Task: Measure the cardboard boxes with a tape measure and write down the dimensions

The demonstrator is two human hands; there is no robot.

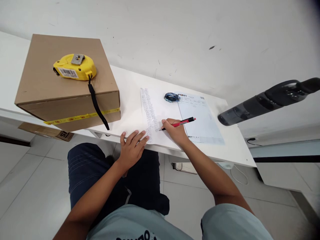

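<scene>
Near the front edge of the smooth white worktop [130,108], matt paper is seen in the handwritten white sheet [160,108], glossy plastic in the slim red-and-black pen [184,121]. Farther left, matt cardboard is shown by the rectangular brown box [67,92], smooth plastic by the rounded yellow tape measure [71,67], shiny metal by its flat grey clip [78,59].

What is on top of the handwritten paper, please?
On the paper: the right hand, holding a red pen, and a small blue object near the upper right edge. The left hand reaches the lower left edge. What lies beneath the right hand cannot be seen.
</scene>
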